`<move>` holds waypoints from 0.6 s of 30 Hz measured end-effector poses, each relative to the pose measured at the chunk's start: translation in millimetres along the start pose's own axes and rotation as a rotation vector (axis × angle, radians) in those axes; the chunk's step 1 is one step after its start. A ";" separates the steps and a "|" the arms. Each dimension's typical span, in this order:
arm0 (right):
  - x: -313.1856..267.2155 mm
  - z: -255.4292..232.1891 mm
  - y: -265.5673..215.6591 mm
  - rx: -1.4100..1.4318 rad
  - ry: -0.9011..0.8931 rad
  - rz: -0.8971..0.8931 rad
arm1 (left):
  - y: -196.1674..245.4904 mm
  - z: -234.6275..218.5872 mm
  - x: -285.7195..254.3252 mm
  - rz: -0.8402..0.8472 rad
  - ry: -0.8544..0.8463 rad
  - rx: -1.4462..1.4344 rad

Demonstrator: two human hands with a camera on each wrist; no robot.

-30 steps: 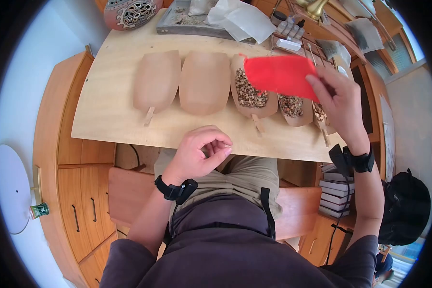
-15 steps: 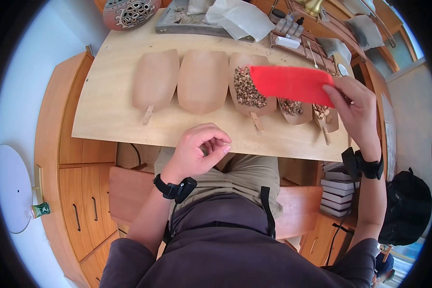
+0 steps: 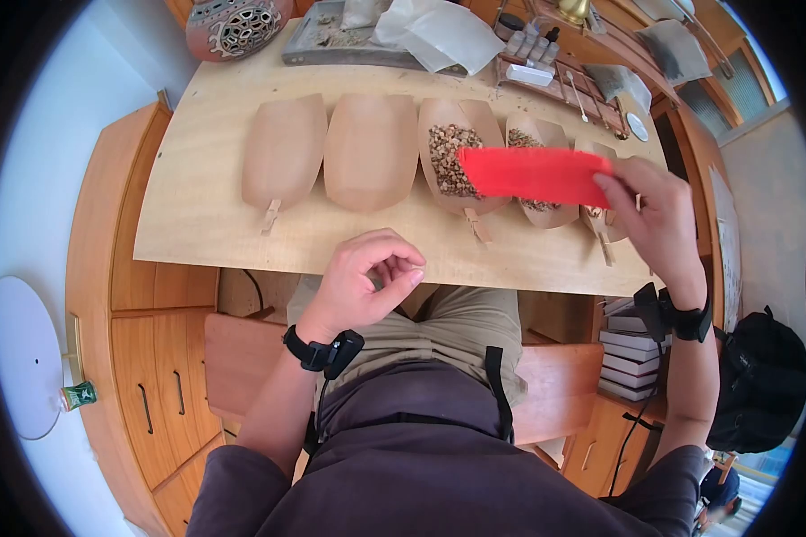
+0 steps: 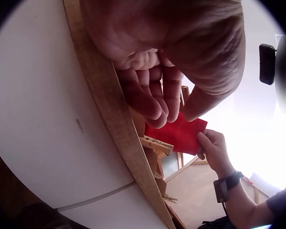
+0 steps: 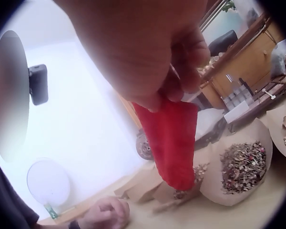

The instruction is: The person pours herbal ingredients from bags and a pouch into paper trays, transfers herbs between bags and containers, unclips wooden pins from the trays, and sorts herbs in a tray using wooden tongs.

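Observation:
My right hand [image 3: 658, 215] pinches one end of a red cloth piece [image 3: 537, 175], which stretches leftward above the filled paper trays. In the right wrist view the red cloth [image 5: 174, 148] hangs down from the fingertips. Below it, a brown paper tray [image 3: 475, 204] holds dried chopped material [image 3: 452, 161], and two more filled trays lie to its right. My left hand [image 3: 363, 277] hovers by the table's front edge, fingers loosely curled with thumb near the index finger. Nothing shows in it. In the left wrist view the red cloth [image 4: 178, 133] appears beyond the left fingers.
Two paper trays without contents, a left one [image 3: 282, 157] and a wider one [image 3: 370, 157], lie left of the filled ones. At the back are a patterned pot [image 3: 242, 29], a grey tray [image 3: 304, 55] with white sheets [image 3: 439, 34], and a wooden rack [image 3: 600, 112] with small bottles.
The right hand first moved right and down with the red cloth, then slightly left. The cloth now looks narrower and lower over the filled trays. The left hand has barely moved.

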State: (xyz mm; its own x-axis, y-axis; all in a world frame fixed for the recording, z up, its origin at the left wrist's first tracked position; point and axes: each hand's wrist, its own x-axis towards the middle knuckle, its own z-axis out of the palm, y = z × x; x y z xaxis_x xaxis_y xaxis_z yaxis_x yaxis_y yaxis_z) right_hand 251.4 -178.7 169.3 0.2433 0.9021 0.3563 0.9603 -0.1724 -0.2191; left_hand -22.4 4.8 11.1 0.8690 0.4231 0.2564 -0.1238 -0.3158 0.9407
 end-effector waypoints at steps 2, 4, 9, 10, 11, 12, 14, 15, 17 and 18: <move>0.5 -1.7 -2.5 0.077 0.095 0.044 | 0.0 0.2 -0.1 0.001 0.004 -0.007; 0.8 -5.8 -7.9 0.133 0.123 0.167 | 0.8 0.5 0.0 0.003 0.006 -0.012; -6.6 -1.4 7.5 -0.149 -0.085 -0.049 | -0.2 0.2 -0.7 0.008 0.005 -0.012; -7.7 -1.9 5.5 -0.057 -0.018 0.042 | 0.1 0.2 -0.7 0.008 0.006 -0.012; -8.2 -1.9 4.5 0.036 0.047 0.134 | 0.0 0.5 -1.0 0.008 0.006 -0.011; -8.3 -2.3 5.7 0.035 0.046 0.133 | -0.2 0.8 -1.2 0.007 0.007 -0.013; -9.2 -4.2 10.6 0.118 0.107 0.197 | -0.3 0.7 -0.9 0.014 0.005 -0.010; -9.9 -3.4 12.4 0.118 0.106 0.195 | -0.4 0.6 -0.7 0.015 0.007 -0.010; -12.6 2.1 17.2 0.293 0.135 0.317 | -0.7 0.9 -1.1 0.010 0.007 -0.013; -13.9 4.8 22.5 0.293 0.131 0.314 | -0.9 1.6 -0.8 0.009 0.010 -0.014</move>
State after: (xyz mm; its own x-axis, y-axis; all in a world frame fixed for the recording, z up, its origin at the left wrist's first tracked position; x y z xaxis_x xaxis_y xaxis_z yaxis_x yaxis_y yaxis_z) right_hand 269.0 -193.1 155.1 0.5505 0.7627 0.3394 0.7624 -0.2937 -0.5766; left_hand -22.2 3.3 9.7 0.8628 0.4292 0.2670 -0.1384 -0.3074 0.9415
